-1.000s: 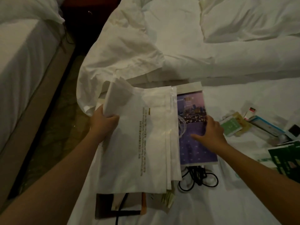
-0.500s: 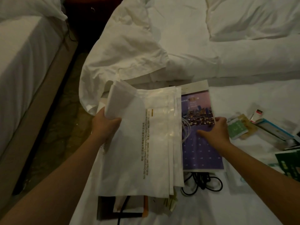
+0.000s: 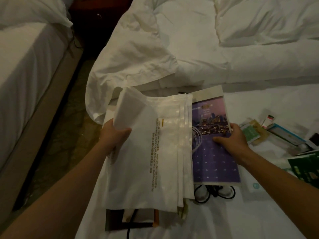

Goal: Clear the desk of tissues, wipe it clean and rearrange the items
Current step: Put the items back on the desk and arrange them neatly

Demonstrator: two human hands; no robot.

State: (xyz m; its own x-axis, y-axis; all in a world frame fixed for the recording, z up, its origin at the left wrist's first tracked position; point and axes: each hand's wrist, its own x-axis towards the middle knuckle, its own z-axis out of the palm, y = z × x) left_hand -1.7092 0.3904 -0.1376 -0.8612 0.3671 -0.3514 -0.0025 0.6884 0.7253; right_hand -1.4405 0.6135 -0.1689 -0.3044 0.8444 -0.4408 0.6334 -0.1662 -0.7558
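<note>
While we sort papers, our left hand (image 3: 114,133) grips the white bags (image 3: 146,156) and our right hand (image 3: 231,140) pinches the calendar (image 3: 214,157).
We hold their outer edges, nine and three o'clock, probably to square them together on the bedsheet (image 3: 259,104). The duvet (image 3: 189,40) lies at twelve and loose cards (image 3: 250,133) at three; no desk shows.

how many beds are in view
2. The left bed runs along the left edge, past a strip of floor; the right bed fills the middle and right, beneath the papers and calendar. Others may lie outside the view.
</note>
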